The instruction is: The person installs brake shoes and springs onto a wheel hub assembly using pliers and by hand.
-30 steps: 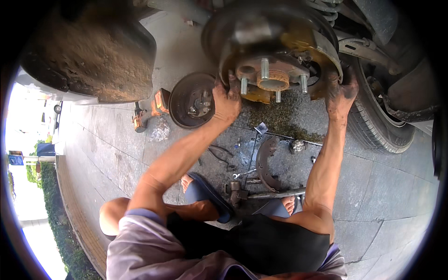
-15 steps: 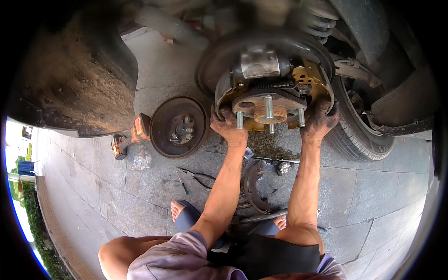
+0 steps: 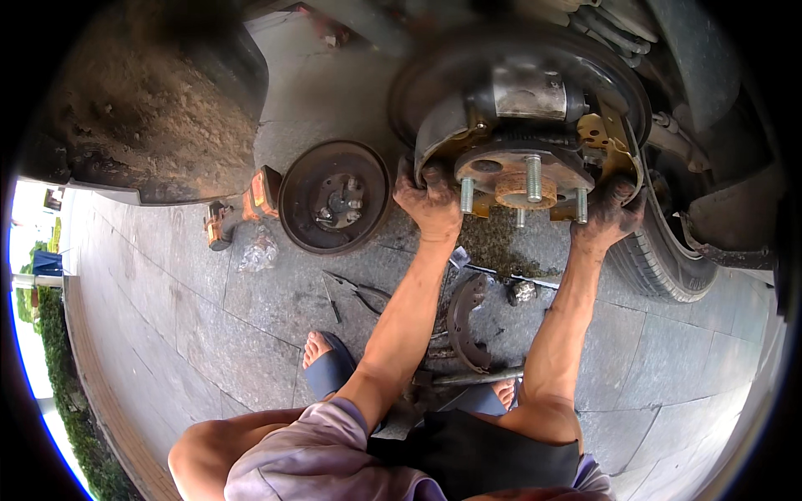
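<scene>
Blackened fingers of my left hand (image 3: 430,203) wrap the lower end of the left brake shoe (image 3: 436,132). On the opposite side, my right hand (image 3: 611,215) grips the right brake shoe (image 3: 628,152) near its lower end. Both curved shoes stand against the dark round backing plate (image 3: 411,93). Between them sits the rusty wheel hub (image 3: 525,171), with several studs pointing toward me. A silvery cylinder part (image 3: 530,92) shows above the hub. The fingertips behind the shoes are hidden.
A brake drum (image 3: 299,200) lies left of my left hand, near an orange power tool (image 3: 257,196) and a clear plastic bag (image 3: 259,253). Pliers (image 3: 368,292), a thin screwdriver (image 3: 332,299), a loose brake shoe (image 3: 462,321) and a metal bar (image 3: 480,377) lie around my feet. A tyre (image 3: 660,267) stands at right.
The whole view has shifted, so the hub and both hands appear farther right and slightly higher. Both hands keep their hold on the brake shoes.
</scene>
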`<action>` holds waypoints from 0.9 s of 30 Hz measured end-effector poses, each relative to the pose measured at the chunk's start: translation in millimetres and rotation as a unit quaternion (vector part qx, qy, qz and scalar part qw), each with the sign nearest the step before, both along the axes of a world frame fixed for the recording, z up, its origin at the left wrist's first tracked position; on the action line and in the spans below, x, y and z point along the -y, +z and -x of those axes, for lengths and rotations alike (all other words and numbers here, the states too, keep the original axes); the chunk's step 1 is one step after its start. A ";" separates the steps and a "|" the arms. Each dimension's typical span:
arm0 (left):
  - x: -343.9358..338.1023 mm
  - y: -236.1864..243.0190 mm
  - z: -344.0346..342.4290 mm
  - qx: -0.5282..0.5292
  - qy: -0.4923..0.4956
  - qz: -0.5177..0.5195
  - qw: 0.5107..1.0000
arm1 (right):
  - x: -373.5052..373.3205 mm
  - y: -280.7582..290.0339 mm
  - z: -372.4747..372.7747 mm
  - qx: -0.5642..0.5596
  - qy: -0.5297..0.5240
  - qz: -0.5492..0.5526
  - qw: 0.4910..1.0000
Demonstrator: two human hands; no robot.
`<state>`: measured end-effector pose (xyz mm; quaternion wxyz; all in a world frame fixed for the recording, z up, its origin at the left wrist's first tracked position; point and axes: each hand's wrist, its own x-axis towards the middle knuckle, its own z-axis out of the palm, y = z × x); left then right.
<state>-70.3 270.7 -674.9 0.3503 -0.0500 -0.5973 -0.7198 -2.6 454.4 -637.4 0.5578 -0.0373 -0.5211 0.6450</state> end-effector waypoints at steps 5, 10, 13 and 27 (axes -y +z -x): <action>5.8 -7.1 -1.2 0.025 -0.020 0.014 0.999 | 5.4 2.6 -0.1 0.019 -0.044 -0.027 0.998; -2.1 2.9 -1.7 0.019 -0.015 -0.008 1.000 | -17.3 2.2 -3.7 0.061 -0.142 -0.139 0.978; -1.6 -3.4 -3.7 0.034 -0.037 0.008 0.999 | -22.2 6.4 -9.3 0.081 -0.161 -0.165 0.970; 1.9 1.1 -15.5 0.033 -0.048 0.102 0.993 | -30.0 24.7 -16.1 0.060 -0.180 -0.198 0.962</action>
